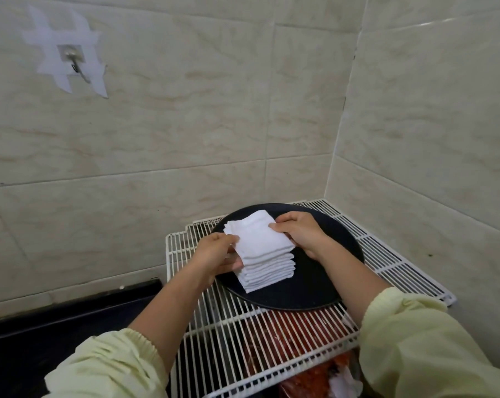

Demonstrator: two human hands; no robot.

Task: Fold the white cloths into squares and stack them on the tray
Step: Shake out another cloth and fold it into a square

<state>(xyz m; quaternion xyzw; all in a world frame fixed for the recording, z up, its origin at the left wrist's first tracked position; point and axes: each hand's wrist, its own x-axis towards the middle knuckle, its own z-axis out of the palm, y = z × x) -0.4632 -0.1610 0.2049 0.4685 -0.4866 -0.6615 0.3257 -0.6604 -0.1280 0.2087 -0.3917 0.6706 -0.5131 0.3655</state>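
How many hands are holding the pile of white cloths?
2. The left hand grips the left side of the pile of white cloths. The right hand pinches its far right edge. Both are over the black tray.

wall hook (73,60): way up-left of the fingers (289,222), held on with white tape strips
wire rack (401,254): white, under them and off to the right
red stuff (294,326): beneath the rack, blurry
black counter (56,326): low left

No words, numbers, labels or brand marks are showing legibly anywhere: not on the wall tiles (243,110), taped hook (70,57), tray (314,285) or cloths (257,239).
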